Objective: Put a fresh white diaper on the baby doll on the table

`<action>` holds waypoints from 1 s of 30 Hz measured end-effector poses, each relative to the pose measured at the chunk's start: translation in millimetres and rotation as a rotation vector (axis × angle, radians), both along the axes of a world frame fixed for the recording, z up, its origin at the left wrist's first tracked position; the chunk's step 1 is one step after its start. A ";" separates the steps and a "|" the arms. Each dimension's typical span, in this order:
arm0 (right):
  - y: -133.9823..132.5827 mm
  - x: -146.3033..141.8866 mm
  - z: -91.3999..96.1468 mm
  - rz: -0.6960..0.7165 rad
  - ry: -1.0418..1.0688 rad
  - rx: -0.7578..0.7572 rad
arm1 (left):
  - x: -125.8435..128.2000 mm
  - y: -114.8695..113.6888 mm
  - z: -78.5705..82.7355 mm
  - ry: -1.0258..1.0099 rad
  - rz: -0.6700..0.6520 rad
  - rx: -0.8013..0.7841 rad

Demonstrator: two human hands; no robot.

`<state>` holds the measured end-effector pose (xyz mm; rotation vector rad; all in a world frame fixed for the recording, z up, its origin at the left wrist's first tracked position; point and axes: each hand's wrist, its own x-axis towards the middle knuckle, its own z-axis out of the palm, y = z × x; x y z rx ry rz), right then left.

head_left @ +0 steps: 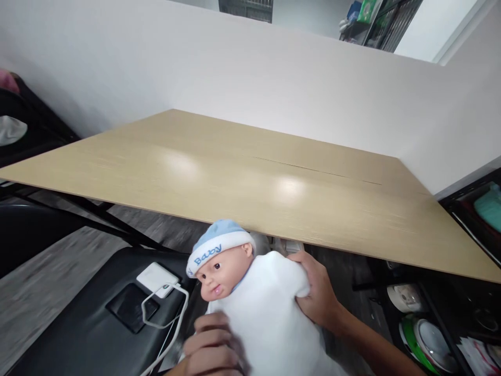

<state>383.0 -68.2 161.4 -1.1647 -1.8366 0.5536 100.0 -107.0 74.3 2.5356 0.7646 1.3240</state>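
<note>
A baby doll (223,282) wrapped in a white cloth (270,308) leans at the near side of the table, its head toward the upper left. On its head sits a light blue cap (222,232) with a white band lettered "Baby". My right hand (317,292) grips the cloth at the doll's upper right side, thumb and fingers closed around a bunched part. Low in the view, my left hand (213,344) lies curled against the cloth below the doll's chin, slightly blurred. The doll's lower body is out of view.
A wooden table (235,167) spans the middle, against a white wall (235,68). On a black chair (78,313) at left lie a white power bank (154,277), its cable and a dark phone (131,307). Dark shelving (438,303) holds items at lower right.
</note>
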 end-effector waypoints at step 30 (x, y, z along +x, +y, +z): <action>51.1 182.0 -46.7 -0.528 -0.470 0.029 | 55.9 237.1 79.6 0.464 0.064 -0.218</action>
